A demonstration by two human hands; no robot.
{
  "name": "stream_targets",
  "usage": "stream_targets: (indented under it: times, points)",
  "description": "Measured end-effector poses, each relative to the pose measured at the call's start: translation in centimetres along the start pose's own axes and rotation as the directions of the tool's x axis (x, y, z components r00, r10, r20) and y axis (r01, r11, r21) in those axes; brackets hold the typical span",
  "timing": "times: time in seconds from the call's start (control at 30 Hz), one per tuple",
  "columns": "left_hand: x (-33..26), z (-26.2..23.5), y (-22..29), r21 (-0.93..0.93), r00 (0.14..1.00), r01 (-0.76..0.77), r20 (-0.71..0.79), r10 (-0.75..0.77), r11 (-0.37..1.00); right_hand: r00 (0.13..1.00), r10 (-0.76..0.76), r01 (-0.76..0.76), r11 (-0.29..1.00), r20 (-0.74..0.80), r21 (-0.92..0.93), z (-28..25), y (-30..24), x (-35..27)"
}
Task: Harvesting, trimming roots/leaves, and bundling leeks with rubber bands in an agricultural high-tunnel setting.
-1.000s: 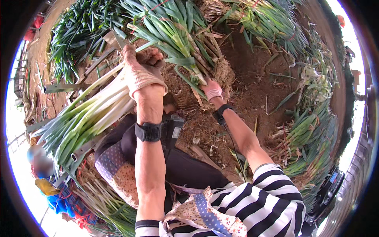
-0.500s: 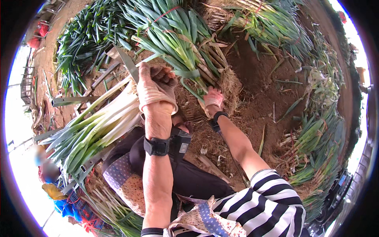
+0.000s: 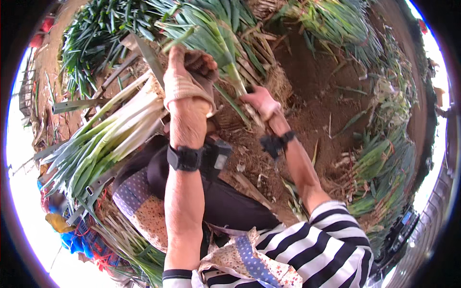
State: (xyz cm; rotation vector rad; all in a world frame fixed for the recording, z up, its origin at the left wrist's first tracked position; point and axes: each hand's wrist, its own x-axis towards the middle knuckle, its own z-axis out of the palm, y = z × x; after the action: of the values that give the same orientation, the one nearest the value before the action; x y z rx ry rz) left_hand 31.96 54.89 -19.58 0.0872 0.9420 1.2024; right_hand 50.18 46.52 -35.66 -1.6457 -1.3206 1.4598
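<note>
Head view: my left hand (image 3: pixel 185 86), gloved, closed high on one leek (image 3: pixel 225 57); my right hand (image 3: pixel 261 102) pinches its base, probably at the roots, so it hangs straight. Cleaned leek pile (image 3: pixel 105 139) lies left, stacked parallel.

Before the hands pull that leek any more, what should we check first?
1. Left hand gripping the leek bunch up by the green leaves: ok.
2. Right hand holding lower on the leek stalk: ok.
3. Both hands wear gloves: ok.
4. Roots free of the soil: cannot tell, hidden by the right hand.
5. Cleaned leek pile lies close at the left: ok.
6. Ground round the knees free of scraps: not ok, loose leaves lie about.
</note>
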Motion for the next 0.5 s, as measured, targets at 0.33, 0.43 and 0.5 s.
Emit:
stream_targets:
  times: [0.33, 0.43, 0.5]
  points:
    - [1.1, -1.3, -1.4, -0.037, 0.999, 0.038, 0.021, -0.037, 0.999, 0.830, 0.464, -0.556, 0.646, -0.310, -0.522, -5.4, -1.9, -9.1]
    - [0.8, -0.9, -2.1, 0.024, 0.994, 0.097, -0.057, -0.095, 0.995, 0.854, 0.285, -0.512, 0.607, -0.435, -0.608, -6.6, -1.7, -16.3]
    - [0.4, -0.6, -2.5, 0.069, 0.991, 0.124, -0.052, -0.121, 0.990, 0.858, 0.210, -0.498, 0.562, -0.468, -0.661, -8.3, -2.8, -21.9]
